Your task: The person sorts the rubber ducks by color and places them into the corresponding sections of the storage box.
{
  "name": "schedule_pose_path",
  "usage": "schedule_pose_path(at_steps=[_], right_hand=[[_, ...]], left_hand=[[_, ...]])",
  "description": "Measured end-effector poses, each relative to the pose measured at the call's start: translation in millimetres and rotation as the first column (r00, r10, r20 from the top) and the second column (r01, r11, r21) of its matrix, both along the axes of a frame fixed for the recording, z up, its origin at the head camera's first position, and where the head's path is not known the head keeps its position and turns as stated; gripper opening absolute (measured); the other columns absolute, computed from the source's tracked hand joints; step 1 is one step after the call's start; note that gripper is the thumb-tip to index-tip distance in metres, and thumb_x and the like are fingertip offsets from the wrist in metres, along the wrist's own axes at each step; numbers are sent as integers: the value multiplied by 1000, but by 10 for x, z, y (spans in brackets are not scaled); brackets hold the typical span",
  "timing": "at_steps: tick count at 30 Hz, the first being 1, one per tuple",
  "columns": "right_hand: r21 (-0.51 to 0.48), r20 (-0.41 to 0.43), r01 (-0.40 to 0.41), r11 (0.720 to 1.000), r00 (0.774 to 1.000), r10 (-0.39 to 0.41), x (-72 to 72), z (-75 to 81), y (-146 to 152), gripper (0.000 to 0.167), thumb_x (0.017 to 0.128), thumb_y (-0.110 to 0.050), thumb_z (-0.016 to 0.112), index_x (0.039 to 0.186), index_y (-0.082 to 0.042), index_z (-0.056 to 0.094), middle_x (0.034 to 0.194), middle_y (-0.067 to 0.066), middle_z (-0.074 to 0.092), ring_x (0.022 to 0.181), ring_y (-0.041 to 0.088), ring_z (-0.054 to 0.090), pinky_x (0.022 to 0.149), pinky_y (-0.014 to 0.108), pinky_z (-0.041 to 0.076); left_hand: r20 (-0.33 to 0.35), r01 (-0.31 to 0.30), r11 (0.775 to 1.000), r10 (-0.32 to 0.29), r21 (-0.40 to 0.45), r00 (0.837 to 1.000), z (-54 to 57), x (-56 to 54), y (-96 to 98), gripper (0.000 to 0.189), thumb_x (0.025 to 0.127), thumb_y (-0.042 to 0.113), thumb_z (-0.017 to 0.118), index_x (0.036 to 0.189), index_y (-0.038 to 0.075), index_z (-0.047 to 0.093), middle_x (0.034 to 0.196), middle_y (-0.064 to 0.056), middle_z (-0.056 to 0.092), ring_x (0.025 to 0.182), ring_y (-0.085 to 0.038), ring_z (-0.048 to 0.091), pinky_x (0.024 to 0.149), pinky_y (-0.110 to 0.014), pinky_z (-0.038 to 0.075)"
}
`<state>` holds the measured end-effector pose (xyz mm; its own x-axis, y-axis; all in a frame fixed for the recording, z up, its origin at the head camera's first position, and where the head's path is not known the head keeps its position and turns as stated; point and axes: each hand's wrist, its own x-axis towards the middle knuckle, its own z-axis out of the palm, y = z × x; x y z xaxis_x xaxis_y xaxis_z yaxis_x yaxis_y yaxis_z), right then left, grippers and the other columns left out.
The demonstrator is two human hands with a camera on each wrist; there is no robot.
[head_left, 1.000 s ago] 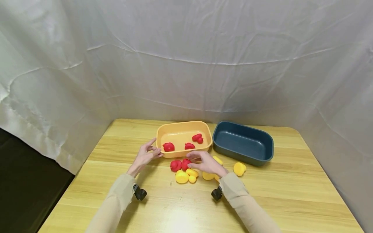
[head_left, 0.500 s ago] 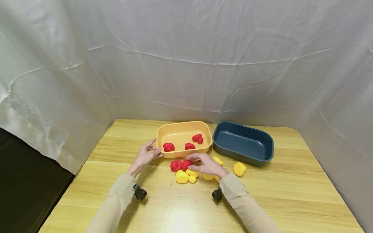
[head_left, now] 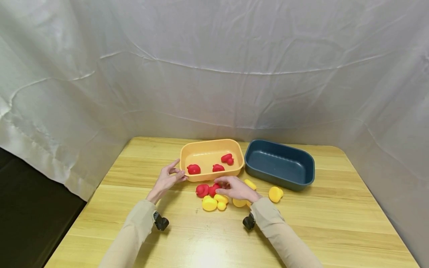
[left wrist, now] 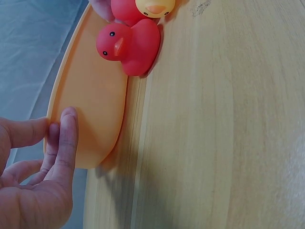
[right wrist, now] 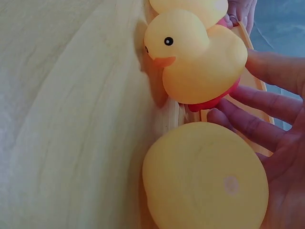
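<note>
My left hand (head_left: 168, 177) pinches the near left corner of an orange plastic bin (head_left: 207, 178); in the left wrist view, thumb and fingers meet on its rim. Three red rubber ducks lie in this bin, one (head_left: 193, 169) near the left hand. In front of it, my right hand (head_left: 237, 188) holds its curled fingers and thumb round a red rubber duck (head_left: 213, 190) on the table. Another red duck (left wrist: 139, 45) sits just left of that one. Yellow rubber ducks (right wrist: 205, 62) stand close by and partly hide the gripped duck in the right wrist view.
An open dark blue bin (head_left: 278, 163) stands right of the orange one. A yellow duck (head_left: 275, 194) lies before it, and more yellow ducks (head_left: 239, 203) are partly hidden by the right hand. A pale curtain (head_left: 234, 93) hangs behind the wooden table (head_left: 342, 223).
My right hand has shifted slightly toward me, its fingers lower at the red duck. The left hand, both bins and the other ducks have stayed put.
</note>
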<state>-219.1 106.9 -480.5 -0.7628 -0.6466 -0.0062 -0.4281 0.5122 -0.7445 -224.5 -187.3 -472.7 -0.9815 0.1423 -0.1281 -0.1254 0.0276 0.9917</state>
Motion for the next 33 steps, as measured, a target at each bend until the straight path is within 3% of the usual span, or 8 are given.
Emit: schedule_pose_path(at_steps=[7,14,20,33], right_hand=[[28,-16,-27,999,999,28,-17,2,-12,37,98,-20,66,127,3,64,104,10,70,87,13,57,78,21,50],[42,-45,-69,997,996,71,-62,-18,-13,29,98,-17,65,122,0,65,111,10,70,96,15,60,92,33,55],[32,-57,-90,995,994,92,-80,-27,-10,26,97,-14,66,119,-1,65,109,10,70,96,16,60,93,33,55],[3,-31,-41,999,999,41,-44,3,-28,26,96,-10,67,119,0,64,110,11,70,99,17,63,93,28,55]], left_hand=[[-1,2,1000,-2,-4,1000,-2,-6,4,71,99,-4,56,158,-4,18,93,-6,64,79,-7,74,85,-24,62],[4,-3,1000,3,-1,1000,0,-7,-3,71,99,-4,56,159,-2,18,93,-6,62,78,-6,74,83,-22,61],[1,0,1000,0,-9,1000,-14,-9,-1,71,99,-3,56,158,-3,18,96,-9,63,78,-6,74,83,-22,61],[0,1,1000,-1,-6,1000,-18,-8,0,71,99,-3,57,159,-2,18,96,-10,64,79,-7,74,83,-22,61]])
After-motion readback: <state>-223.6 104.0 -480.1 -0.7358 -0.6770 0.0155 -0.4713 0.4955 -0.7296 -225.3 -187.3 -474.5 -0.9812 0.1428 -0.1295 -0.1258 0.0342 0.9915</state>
